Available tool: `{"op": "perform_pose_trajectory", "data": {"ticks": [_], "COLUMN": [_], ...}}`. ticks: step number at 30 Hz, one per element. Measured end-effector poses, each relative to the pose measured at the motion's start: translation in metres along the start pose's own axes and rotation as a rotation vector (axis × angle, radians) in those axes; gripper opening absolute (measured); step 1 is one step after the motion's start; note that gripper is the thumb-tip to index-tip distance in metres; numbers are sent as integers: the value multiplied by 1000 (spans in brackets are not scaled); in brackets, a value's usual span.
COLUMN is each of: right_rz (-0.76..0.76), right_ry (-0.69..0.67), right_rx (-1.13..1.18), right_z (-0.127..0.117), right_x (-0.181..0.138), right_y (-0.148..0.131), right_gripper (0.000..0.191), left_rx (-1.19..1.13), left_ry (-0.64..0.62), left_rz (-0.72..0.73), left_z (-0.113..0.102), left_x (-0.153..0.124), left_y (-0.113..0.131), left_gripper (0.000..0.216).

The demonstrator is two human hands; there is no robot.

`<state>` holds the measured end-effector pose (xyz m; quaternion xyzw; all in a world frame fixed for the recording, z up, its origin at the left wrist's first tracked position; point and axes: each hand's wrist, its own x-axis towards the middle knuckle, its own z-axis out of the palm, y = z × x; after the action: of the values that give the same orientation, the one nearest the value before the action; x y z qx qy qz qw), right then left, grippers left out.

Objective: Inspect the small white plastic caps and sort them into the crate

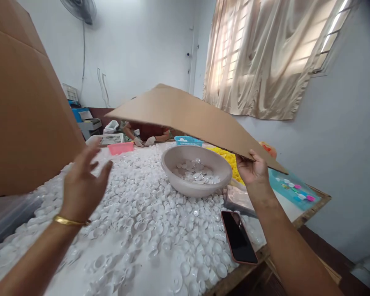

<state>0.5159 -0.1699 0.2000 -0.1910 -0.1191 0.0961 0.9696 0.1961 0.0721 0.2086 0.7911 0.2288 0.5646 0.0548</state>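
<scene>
My right hand (252, 167) grips the lower right edge of a large flat cardboard sheet (185, 109), which is tilted above the table. Under the sheet stands a pale grey basin (197, 190) with clear and white disc-like pieces (199, 172) inside. My left hand (84, 181), with a gold bracelet at the wrist, is raised with its fingers apart and holds nothing. It is near a tall cardboard panel (27, 107) on the left. Below both hands, small white cup-shaped plastic pieces (135, 213) cover much of the table.
A phone (239, 236) lies by the table's right edge. Yellow pieces (226, 158) and a blue tray (296, 191) are beyond my right hand. At the far side are a pink basket (121, 148), a blue basket (188, 141) and a co-worker's gloved hands (144, 142).
</scene>
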Motion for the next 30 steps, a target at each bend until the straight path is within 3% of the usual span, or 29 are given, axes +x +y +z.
{"op": "perform_pose_trajectory", "data": {"ticks": [5,9,12,17,20,25,30], "right_rz": [36,21,30,104,109,219,242], "right_ry": [-30,39,114,179,139,161,153], "right_rx": [-94,-154,-171,-219,-223,-247,-255], "right_z": [-29,-56,-69,-76,-74,-71,-66], "right_x": [7,18,27,38,35,23,23], "right_y": [30,50,57,74,84,75,67], "right_gripper": [22,25,18,18,21,17,23], "left_rx": [-24,-18,33,237,308,313,318], "left_ry": [-360,-517,-523,-379,-354,-327,-333], "left_rz": [-59,-187,-291,-363,-289,-192,-164], "left_z": [21,1,-30,-79,-90,-88,-86], "left_x": [-85,-153,-195,-257,-276,-279,-289], "left_y": [-14,-21,-38,-61,-58,-52,-70], "left_gripper": [32,31,29,29,26,23,27]}}
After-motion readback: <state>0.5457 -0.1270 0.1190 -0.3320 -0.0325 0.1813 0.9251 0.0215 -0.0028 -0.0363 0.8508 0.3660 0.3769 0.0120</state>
